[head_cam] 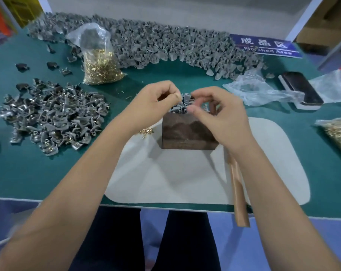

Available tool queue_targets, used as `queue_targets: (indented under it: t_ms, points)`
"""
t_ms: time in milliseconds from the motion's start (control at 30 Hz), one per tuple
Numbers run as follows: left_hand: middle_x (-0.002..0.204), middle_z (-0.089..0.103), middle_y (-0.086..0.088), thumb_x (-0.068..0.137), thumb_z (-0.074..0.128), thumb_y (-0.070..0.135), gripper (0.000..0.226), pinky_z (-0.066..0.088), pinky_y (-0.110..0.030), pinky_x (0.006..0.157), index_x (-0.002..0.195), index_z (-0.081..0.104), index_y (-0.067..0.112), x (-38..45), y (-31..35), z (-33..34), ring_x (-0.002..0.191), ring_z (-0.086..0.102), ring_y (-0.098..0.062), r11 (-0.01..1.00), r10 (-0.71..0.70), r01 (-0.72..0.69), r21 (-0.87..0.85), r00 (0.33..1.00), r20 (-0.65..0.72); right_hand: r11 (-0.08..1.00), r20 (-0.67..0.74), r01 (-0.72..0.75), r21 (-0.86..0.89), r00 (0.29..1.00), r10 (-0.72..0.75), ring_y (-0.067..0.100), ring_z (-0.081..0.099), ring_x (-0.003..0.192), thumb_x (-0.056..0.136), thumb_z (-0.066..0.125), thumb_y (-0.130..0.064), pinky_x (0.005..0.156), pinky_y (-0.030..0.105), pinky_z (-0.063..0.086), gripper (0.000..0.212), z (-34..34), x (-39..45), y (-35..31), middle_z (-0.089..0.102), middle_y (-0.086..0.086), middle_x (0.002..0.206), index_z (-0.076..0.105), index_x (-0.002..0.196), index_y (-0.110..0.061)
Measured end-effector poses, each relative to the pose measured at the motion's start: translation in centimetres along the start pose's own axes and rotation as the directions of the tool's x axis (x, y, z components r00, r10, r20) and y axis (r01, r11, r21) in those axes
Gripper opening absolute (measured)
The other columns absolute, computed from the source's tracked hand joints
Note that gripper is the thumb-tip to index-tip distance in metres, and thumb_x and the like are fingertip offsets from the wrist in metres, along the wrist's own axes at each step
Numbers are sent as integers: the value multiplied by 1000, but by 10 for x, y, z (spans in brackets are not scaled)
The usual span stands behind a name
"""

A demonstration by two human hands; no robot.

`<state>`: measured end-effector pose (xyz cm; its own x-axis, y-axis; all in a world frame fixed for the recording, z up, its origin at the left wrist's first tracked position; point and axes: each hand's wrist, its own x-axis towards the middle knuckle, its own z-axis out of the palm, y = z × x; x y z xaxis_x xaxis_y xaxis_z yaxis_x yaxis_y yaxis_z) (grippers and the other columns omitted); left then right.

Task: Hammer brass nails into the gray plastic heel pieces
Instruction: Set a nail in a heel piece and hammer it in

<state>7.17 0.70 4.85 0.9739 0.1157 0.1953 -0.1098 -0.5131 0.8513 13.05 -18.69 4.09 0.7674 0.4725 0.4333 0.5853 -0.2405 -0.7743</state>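
Note:
A dark wooden block stands on a white mat. Several gray heel pieces lie on top of the block. My left hand has its fingers curled, and its thumb and forefinger pinch something small beside an upright gray heel piece. My right hand grips that piece from the right. A few loose brass nails lie left of the block. The hammer's wooden handle lies under my right forearm; its head is hidden.
A pile of gray heel pieces lies at the left, and a long heap runs along the back. A bag of brass nails stands at back left, another at right. Crumpled plastic, a black case and a blue sign lie at back right.

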Motion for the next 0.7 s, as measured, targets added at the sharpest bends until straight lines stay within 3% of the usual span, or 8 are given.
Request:
queue_targets:
  t_ms: [200,300,433,500,567,700]
  points:
    - [69,57,10,97,60,15,25,33,-16,52,75,65,25,31,-11,5,55,38,-3,952,-57,86,-294,993,105,993,-13,93,-70,995,-95,7,47,70,85,81,-28,65,23,39,15,0,30,12,71,-20,83,73,95,-35]
    - [72,61,11,97,63,24,26,33,-20,55,73,70,29,40,-20,4,57,38,-6,944,-56,95,-317,990,129,984,4,124,-127,992,-124,6,49,73,87,79,-27,67,22,39,12,-2,37,19,70,-22,84,76,97,-33]
    - [79,72,7,97,65,39,19,46,-27,63,87,76,29,42,-32,3,65,58,-9,991,55,-47,-124,997,59,982,28,125,-142,992,-123,8,49,72,91,75,-25,66,18,36,7,-3,40,31,68,-22,81,75,91,-32]
    - [89,72,9,98,66,33,11,48,-32,67,96,76,29,42,-44,5,75,61,-3,982,142,-135,130,989,-46,984,26,97,-152,995,-94,8,48,72,91,72,-24,66,18,34,11,-7,40,38,66,-24,79,71,86,-33]
    - [94,66,17,97,68,31,11,43,-25,71,105,74,33,41,-54,4,83,55,7,926,183,-157,343,982,-45,984,33,65,-166,998,-60,7,47,73,91,71,-21,66,18,33,11,-14,38,44,65,-23,79,70,85,-30]
    - [98,67,16,92,72,38,15,41,-20,70,107,73,35,38,-66,-4,85,52,14,914,130,-115,390,991,-13,990,55,37,-139,998,-30,7,48,70,91,72,-23,65,15,33,6,-19,29,46,63,-22,77,72,86,-27]
